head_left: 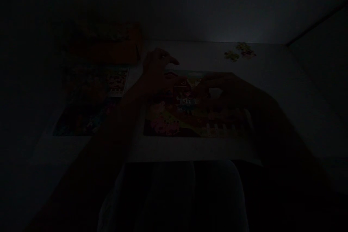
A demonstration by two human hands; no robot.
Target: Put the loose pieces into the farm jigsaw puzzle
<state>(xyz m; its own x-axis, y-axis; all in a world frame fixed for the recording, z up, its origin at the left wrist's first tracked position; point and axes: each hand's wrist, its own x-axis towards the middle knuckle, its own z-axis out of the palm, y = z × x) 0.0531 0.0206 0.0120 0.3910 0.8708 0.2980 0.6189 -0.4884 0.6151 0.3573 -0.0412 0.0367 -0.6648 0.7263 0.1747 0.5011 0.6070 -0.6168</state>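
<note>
Pale table (195,149): picture puzzle (187,103) centre, loose pieces (244,47) far right, orange box (108,52), printed sheets (117,79) left.

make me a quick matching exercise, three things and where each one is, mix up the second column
Things:
1. orange box
2. loose pieces
3. picture with a white fence

Places:
A. in the middle, partly covered by the left hand and the right hand
B. on the far side, to the left
C. on the far side, to the right

Right pairs: 1-B, 2-C, 3-A
</note>
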